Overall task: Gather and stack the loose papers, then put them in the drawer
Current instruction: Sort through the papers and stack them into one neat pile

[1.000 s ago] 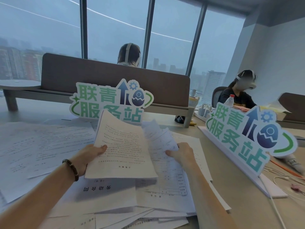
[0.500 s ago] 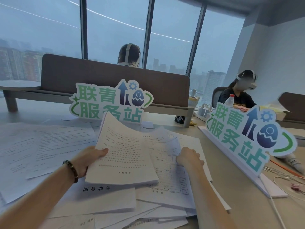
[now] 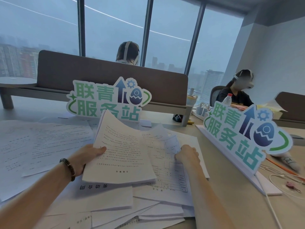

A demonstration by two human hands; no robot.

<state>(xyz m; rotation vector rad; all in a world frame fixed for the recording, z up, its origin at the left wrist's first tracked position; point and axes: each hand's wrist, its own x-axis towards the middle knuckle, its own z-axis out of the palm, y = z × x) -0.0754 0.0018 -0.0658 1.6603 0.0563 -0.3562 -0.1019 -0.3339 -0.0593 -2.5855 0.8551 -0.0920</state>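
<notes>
My left hand point(image 3: 87, 156) grips the left edge of a thick stack of printed papers point(image 3: 122, 151), lifted and tilted above the desk. My right hand point(image 3: 187, 154) pinches the right edge of a form sheet with a table grid point(image 3: 165, 156) that lies just under and to the right of the stack. More loose papers point(image 3: 115, 204) are spread in overlapping layers beneath both arms, and further sheets point(image 3: 41, 142) cover the desk on the left. No drawer is in view.
Two standing cut-out signs with green characters stand on the desk, one behind the papers point(image 3: 107, 100) and one to the right point(image 3: 239, 134). Cables point(image 3: 280, 179) and an orange pen lie at far right. A brown desk divider point(image 3: 107, 80) runs behind. Two people sit beyond.
My right hand slid right and lowered the form sheet from curled-up to nearly flat, then lifted its edge again. The stack in my left hand stayed almost still.
</notes>
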